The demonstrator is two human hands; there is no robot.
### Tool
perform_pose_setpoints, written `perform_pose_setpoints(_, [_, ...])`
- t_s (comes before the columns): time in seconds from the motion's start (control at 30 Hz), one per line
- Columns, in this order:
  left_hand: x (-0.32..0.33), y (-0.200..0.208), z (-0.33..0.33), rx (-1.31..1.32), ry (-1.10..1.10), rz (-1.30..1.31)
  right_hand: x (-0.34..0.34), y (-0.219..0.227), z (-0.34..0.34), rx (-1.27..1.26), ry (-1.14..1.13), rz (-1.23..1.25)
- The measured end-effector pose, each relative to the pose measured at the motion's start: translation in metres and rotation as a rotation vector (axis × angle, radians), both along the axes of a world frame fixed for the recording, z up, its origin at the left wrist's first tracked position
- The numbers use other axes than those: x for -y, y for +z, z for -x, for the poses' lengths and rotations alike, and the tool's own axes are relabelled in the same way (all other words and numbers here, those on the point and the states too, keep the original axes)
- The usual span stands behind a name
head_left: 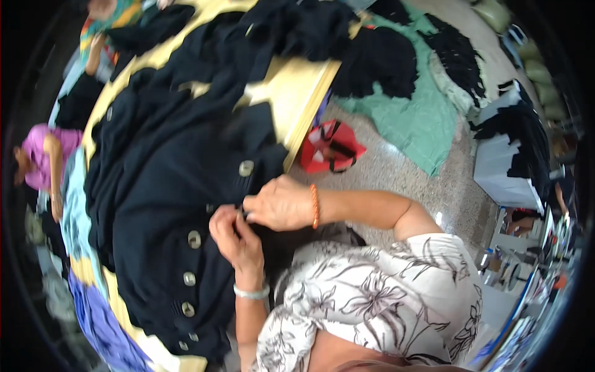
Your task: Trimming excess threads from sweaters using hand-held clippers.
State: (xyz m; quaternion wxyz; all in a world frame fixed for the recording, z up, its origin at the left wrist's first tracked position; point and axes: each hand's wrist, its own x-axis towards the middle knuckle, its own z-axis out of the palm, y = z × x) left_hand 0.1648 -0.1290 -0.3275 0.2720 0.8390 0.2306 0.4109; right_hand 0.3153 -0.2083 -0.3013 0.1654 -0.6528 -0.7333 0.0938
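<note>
A black garment (167, 180) lies spread over the yellow table in front of me. Several large round pale buttons (194, 239) run along it. My left hand (234, 240), with a pale bangle on its wrist, has its fingers closed in a pinch at the garment's near edge. Just right of it, my right hand (277, 203), wearing an orange beaded bracelet (315, 206), is also closed on the cloth, and the fingertips of both hands almost meet. Whatever lies between the fingertips is hidden. Another button (246, 168) sits just beyond my right hand.
More black clothing (297, 31) is heaped along the far side of the yellow table (297, 105). A red bag (331, 147) and a green sheet (409, 124) lie on the floor to the right. A person in a purple top (54, 155) is at the left.
</note>
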Motion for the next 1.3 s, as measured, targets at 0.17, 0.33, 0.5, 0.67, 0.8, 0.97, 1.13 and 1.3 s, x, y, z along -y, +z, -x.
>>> perform_pose_setpoints(0.17, [0.004,0.014,0.005,-0.035,-0.037,0.079,0.009,-0.001,-0.005,-0.296,-0.131,0.186])
perform_pose_setpoints(0.33, [0.010,0.051,0.039,-0.233,-0.509,0.598,0.022,-0.022,-0.043,-0.926,-0.363,0.050])
perform_pose_setpoints(0.5, [0.019,0.058,0.010,-0.197,-0.556,0.277,0.000,-0.033,-0.060,-1.697,-0.641,0.257])
perform_pose_setpoints(0.67, [-0.007,0.032,-0.032,-0.177,-0.024,0.057,-0.029,-0.037,-0.049,-1.780,-0.605,0.197])
perform_pose_setpoints(0.8, [-0.011,0.017,-0.026,-0.254,-0.004,0.200,-0.025,-0.045,-0.053,-1.878,-0.433,0.029])
perform_pose_setpoints(0.97, [-0.012,0.016,-0.028,-0.168,0.006,0.257,-0.011,-0.030,-0.051,-1.804,-0.463,0.049])
perform_pose_setpoints(1.13, [-0.011,0.033,-0.045,-0.110,0.001,0.090,-0.005,-0.014,-0.046,-1.757,-0.397,-0.071])
perform_pose_setpoints(1.3, [-0.011,0.036,-0.052,-0.026,-0.033,0.070,0.000,-0.006,-0.041,-1.644,-0.388,-0.113])
